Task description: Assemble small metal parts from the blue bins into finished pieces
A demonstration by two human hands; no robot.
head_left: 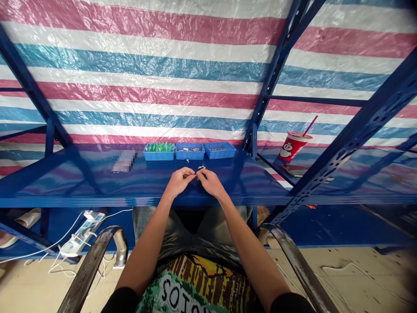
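Observation:
My left hand [181, 180] and my right hand [208, 180] meet over the front part of the blue shelf table [130, 182]. Both are closed, fingertips pinched together around something too small to make out. Just beyond the right fingers lies a small cluster of pale bits [201, 167]. Another tiny piece [187, 161] sits close to the bins. Behind the hands stand three blue bins in a row. The left bin [159, 155] holds green pieces, the middle bin [190, 154] small whitish parts, and the right bin [220, 153] small greyish parts.
A blurred flat item [124, 161] lies left of the bins. To the right, beyond a blue upright [339, 126], stands a red cup [293, 145] with a straw beside a phone-like slab [295, 171]. Below left are a power strip [83, 234] and cables. Metal chair arms [87, 265] flank me.

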